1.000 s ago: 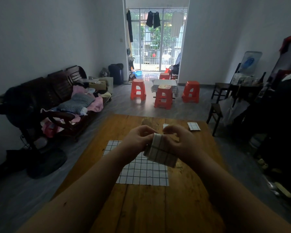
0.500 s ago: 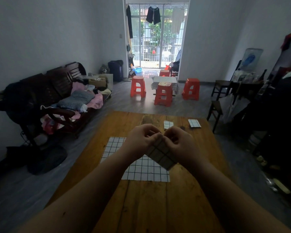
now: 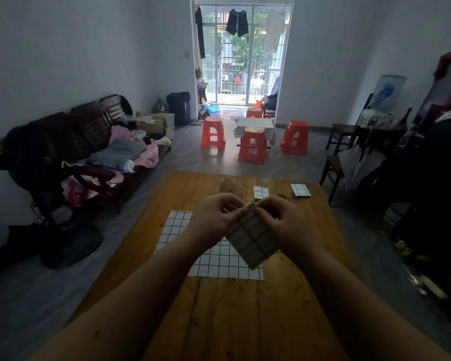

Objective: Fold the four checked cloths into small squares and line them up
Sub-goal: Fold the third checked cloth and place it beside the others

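Two folded squares [image 3: 261,192] [image 3: 300,190] sit at the table's [image 3: 219,321] far edge, my left hand [image 3: 216,217] and right hand [image 3: 284,222] pinch the third cloth [image 3: 253,239] nearly folded in the air, and the fourth [image 3: 177,227] lies flat below, untouched.

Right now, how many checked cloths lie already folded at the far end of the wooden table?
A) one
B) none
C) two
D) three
C: two small folded cloths lie there, a third is in both hands, and a fourth lies unfolded.
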{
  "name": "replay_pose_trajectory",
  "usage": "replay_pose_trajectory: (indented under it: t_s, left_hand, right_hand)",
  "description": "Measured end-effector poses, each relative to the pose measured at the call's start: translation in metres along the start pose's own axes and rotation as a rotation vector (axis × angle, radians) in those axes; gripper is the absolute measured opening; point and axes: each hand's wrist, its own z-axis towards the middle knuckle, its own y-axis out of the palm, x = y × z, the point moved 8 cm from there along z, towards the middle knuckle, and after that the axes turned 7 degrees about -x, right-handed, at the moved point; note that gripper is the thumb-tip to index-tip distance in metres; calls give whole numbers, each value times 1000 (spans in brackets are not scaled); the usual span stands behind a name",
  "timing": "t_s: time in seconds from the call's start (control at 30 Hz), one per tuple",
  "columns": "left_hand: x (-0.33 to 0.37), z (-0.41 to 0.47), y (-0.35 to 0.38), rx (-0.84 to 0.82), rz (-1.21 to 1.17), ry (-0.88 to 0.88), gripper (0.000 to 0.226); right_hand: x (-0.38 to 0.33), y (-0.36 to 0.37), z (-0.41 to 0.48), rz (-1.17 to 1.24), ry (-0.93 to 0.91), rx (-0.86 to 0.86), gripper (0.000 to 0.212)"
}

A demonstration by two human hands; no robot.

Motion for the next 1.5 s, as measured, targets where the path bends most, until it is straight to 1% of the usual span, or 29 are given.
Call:
replay_pose_trajectory:
  t_s: [0.07,0.2,0.33,0.47,0.67,0.83,0.97,1.03,1.1,1.27,1.37,1.5]
  left_hand:
    - [-1,1,-2,-5,3,-8,5]
    - [-7,4,-6,-37,70,-55,11]
    - [-8,4,-8,-3,120,-15,14]
    - [-5,6,-7,7,130,-8,13]
    - [-5,11,-2,-79,169,-35,12]
    - [-6,14,-9,-32,138,-5,14]
    - [-6,16,-2,-118,163,-52,7]
    - [-1,18,4,-141,124,-54,8]
    - [7,23,5,-112,103,-27,12]
    - [17,29,4,5,140,8,6]
    - [11,29,-1,37,92,-47,11]
    - [-4,24,-17,99,-74,-140,14]
  right_hand:
    - [1,-4,1,-5,-7,35,7]
    - [7,-13,2,30,-5,84,4]
    - [12,-15,4,52,-2,105,5]
    - [15,-15,5,94,3,78,4]
    - [16,-20,6,54,3,98,5]
    - [27,-14,7,145,69,38,7]
    - [24,-15,5,83,70,43,7]
    - [21,-13,6,84,56,22,7]
    - [17,-9,6,64,45,-7,9]
    - [14,-7,8,41,50,-20,13]
    - [23,-10,9,50,67,-31,10]
    - [42,-10,2,53,74,-73,11]
